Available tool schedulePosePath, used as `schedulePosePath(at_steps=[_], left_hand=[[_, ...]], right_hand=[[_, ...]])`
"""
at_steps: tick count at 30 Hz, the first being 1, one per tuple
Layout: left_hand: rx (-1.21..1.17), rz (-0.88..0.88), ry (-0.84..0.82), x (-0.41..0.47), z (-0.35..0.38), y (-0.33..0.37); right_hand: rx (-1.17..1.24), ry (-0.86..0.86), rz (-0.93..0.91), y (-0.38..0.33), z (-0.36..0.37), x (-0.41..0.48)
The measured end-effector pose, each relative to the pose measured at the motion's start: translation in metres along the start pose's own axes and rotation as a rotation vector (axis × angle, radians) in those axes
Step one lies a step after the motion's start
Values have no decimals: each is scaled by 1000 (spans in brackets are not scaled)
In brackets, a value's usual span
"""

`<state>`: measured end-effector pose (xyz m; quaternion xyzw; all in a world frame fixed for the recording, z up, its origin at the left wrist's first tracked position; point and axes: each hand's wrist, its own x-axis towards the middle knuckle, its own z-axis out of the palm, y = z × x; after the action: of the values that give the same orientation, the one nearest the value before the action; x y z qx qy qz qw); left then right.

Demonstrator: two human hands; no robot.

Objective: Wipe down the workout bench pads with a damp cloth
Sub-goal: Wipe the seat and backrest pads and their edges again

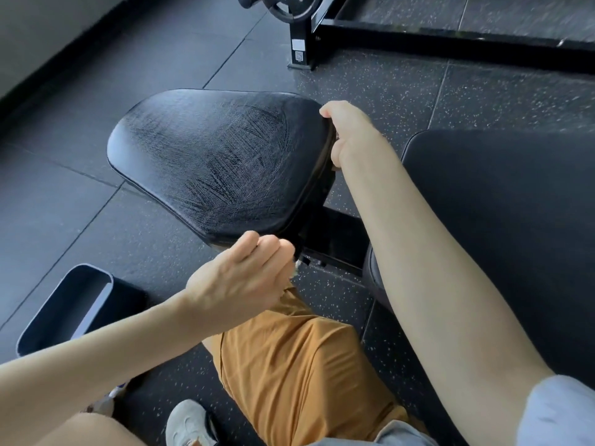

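My right arm reaches forward, the forearm bare and nearly straight. The right hand (349, 133) sits at the far rim of the seat pad (209, 156), thumb over the top, fingers (335, 157) curled down round the edge. My left forearm comes in from the lower left. The left hand (240, 281) shows its back, knuckles bent and fingers curled inward. I cannot tell whether they hold anything.

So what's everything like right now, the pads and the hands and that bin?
seat pad: streaky and wet-looking on top.
back pad: dull, no streaks showing.
right hand: fingers curled over the seat pad's edge.
left hand: fingers curled; something white peeks out, maybe the cloth.
bin: upright, open on top.
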<state>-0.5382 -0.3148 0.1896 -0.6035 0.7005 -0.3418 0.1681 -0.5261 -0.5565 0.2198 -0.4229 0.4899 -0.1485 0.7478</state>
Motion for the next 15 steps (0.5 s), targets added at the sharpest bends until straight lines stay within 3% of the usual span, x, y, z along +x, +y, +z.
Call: schedulePosePath(at_steps=[5, 11, 15], left_hand=[[2, -119, 24, 57, 2, 16], [-150, -224, -219, 116, 23, 4], [-154, -215, -58, 80, 8, 7]], right_hand=[[79, 8, 25, -1, -8, -1], [43, -18, 31, -4, -10, -3], [-27, 5, 0, -4, -10, 0]])
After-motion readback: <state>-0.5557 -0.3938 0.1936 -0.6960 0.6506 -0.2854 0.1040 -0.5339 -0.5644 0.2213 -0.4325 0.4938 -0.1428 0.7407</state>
